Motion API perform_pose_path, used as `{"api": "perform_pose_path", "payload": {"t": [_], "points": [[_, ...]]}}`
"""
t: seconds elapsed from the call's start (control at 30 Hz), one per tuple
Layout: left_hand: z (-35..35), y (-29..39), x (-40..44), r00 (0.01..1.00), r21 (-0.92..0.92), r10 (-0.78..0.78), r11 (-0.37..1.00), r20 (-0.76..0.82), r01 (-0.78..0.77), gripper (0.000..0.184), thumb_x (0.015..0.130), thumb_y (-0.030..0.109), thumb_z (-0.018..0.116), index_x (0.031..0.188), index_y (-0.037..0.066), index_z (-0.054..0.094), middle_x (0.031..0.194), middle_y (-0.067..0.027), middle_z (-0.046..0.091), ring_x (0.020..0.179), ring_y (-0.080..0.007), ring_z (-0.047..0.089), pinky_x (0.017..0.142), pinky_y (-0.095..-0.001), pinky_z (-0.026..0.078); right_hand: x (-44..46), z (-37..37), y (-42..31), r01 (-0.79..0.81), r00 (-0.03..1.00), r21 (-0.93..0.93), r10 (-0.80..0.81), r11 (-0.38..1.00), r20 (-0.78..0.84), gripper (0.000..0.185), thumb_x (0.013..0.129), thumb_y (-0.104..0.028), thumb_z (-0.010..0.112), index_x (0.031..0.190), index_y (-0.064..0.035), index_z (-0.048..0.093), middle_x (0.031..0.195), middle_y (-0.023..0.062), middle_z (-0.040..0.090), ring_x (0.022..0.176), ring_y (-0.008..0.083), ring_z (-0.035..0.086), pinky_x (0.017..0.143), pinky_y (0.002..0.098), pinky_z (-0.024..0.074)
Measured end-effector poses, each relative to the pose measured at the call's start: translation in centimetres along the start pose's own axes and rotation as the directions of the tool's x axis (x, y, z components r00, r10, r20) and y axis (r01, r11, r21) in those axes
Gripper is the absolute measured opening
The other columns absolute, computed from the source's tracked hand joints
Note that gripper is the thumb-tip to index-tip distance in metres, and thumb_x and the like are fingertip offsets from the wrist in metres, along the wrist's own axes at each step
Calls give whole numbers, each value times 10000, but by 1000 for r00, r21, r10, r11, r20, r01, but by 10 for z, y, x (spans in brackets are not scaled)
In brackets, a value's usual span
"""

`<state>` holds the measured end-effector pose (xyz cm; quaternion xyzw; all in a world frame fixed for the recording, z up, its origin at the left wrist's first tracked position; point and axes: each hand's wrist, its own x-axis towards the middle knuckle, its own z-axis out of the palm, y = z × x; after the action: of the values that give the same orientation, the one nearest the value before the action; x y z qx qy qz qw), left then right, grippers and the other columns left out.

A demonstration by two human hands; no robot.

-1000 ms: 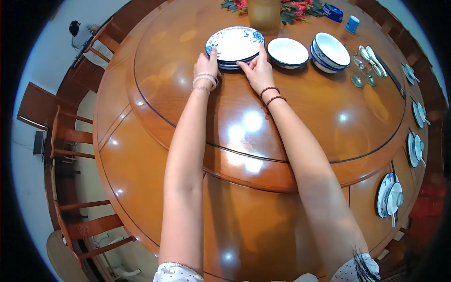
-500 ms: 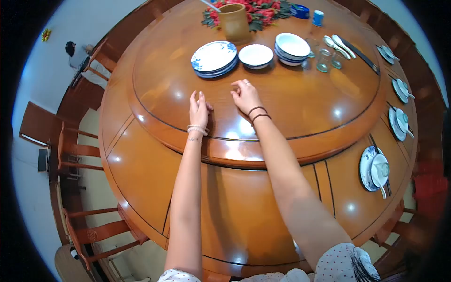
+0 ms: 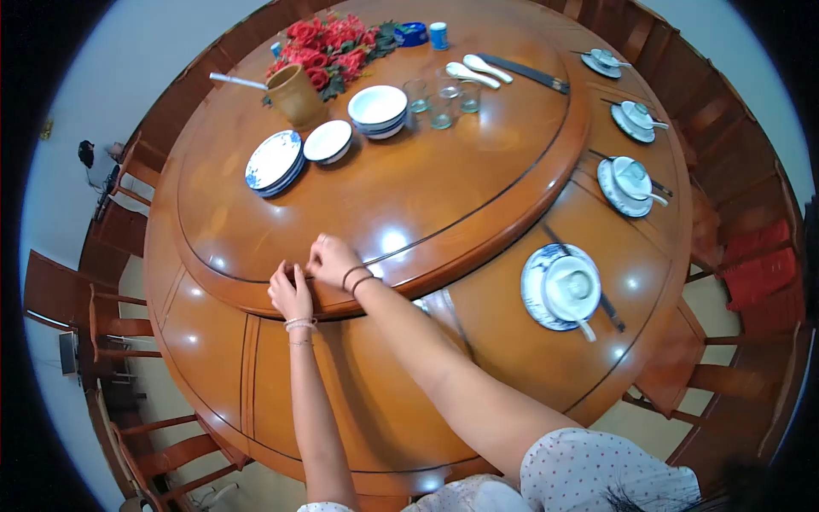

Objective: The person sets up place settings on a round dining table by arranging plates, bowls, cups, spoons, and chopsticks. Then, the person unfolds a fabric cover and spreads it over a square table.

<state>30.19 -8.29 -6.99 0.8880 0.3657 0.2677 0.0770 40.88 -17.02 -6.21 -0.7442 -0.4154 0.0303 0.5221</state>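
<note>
My left hand (image 3: 291, 292) is over the near rim of the round wooden turntable (image 3: 409, 192), its fingers loosely bent and apart, with nothing in them. Close beside it on the right, my right hand (image 3: 333, 259) has its fingers curled in; I see no object in it. Beyond the hands, on the turntable, stand a stack of blue-patterned plates (image 3: 275, 160), a small white bowl (image 3: 328, 140) and a stack of bowls (image 3: 378, 109). Several glass cups (image 3: 440, 113) are right of the bowls, with white spoons (image 3: 473, 75) and dark chopsticks (image 3: 522, 73) behind.
Place settings line the table's right side, the nearest a plate with bowl, cup and spoon (image 3: 570, 290). A brown pot (image 3: 297, 96) and red flowers (image 3: 324, 47) stand at the back, near a blue ashtray (image 3: 411, 34). Wooden chairs (image 3: 175, 461) surround the table.
My view has turned right, so the dishes and place settings appear further left. Both hands have come nearer to me and closer together, from over the turntable to its near rim.
</note>
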Motion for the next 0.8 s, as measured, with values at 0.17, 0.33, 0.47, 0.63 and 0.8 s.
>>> {"api": "perform_pose_path", "payload": {"t": [0.17, 0.33, 0.47, 0.63, 0.8], "points": [[-12, 46, -43, 921, 294, -347, 912, 176, 287, 575, 832, 565, 323, 1312, 250, 295, 1404, -12, 193, 1300, -241, 126, 954, -631, 57, -64, -95, -21, -200, 741, 151, 49, 968, 670, 441, 685, -394, 639, 890, -5, 606, 908, 169, 616, 855, 302, 577, 777, 341, 448], [-24, 94, -36, 760, 466, -624, 734, 179, 493, 570, 843, 542, 326, 1322, 239, 262, 1408, -83, 166, 1303, -263, 115, 940, -659, 46, -142, -324, -27, 70, 832, 235, -186, 970, 523, 315, 783, -252, 582, 989, -15, 550, 931, 126, 582, 866, 255, 560, 759, 315, 441], [-12, 143, -77, 924, 342, -371, 859, -95, 381, 502, 803, 313, 530, 1232, 114, 362, 1321, -169, 292, 1232, -322, 250, 926, -635, 178, -230, -434, 21, -341, 933, 207, 304, 917, 194, 240, 806, -117, 527, 1024, -16, 518, 931, 136, 582, 863, 223, 575, 765, 308, 450], [-41, 279, -220, 970, -363, 71, 932, 232, 18, 464, 838, 183, 515, 1211, -41, 354, 1222, -203, 390, 1143, -313, 364, 965, -391, 279, -318, -439, 81, -642, 757, -64, 645, 764, 108, 365, 794, -154, 551, 1101, 5, 435, 961, 149, 568, 889, 243, 561, 771, 335, 448], [-41, 358, -315, 732, -627, -101, 446, 674, 639, 571, 885, 193, 456, 1294, -18, 119, 777, -95, 605, 581, -101, 542, 519, -207, 441, -314, -402, 73, -572, 795, -242, 602, 784, 74, 589, 755, -240, 601, 1196, 32, 320, 1002, 191, 540, 898, 320, 539, 774, 377, 442]]}}
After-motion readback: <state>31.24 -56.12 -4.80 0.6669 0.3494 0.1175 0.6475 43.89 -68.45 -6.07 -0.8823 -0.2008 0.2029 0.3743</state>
